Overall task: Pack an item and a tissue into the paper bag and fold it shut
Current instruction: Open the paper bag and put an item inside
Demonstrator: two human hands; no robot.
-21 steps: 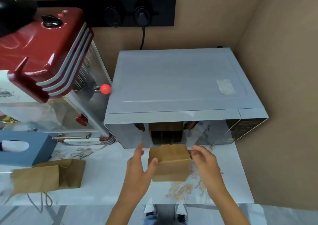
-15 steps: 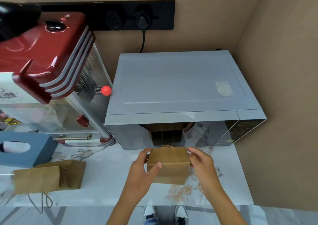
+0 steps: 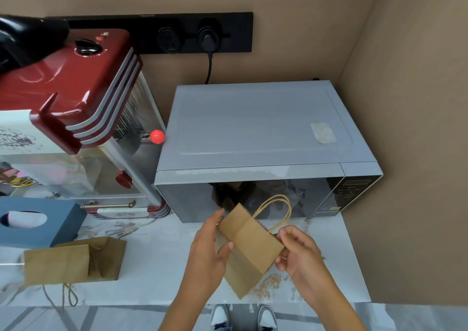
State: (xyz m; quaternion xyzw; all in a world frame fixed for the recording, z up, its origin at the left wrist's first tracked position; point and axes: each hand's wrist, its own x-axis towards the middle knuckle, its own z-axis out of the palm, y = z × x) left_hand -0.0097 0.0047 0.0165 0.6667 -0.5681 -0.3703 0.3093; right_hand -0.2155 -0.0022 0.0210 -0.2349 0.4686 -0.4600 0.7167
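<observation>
A small brown paper bag [image 3: 249, 246] is tilted above the marble counter, just in front of the microwave. Its top is folded over and its twine handles [image 3: 277, 210] stick up at the far right. My left hand [image 3: 207, 252] grips the bag's left side, thumb across the front. My right hand [image 3: 297, 251] pinches the bag's right edge near the handles. A blue tissue box [image 3: 38, 221] with a white tissue in its slot sits at the far left. The bag's contents are hidden.
A second brown paper bag [image 3: 73, 261] lies flat at the left, its string handles hanging over the counter edge. A silver microwave [image 3: 255, 138] stands behind my hands, a red popcorn machine [image 3: 76, 90] to its left. The counter's front edge [image 3: 141, 304] is close. A wall rises on the right.
Both hands have lifted the bag off the counter and tilted it. The handles, which were tucked behind the top, now stick out at the far right.
</observation>
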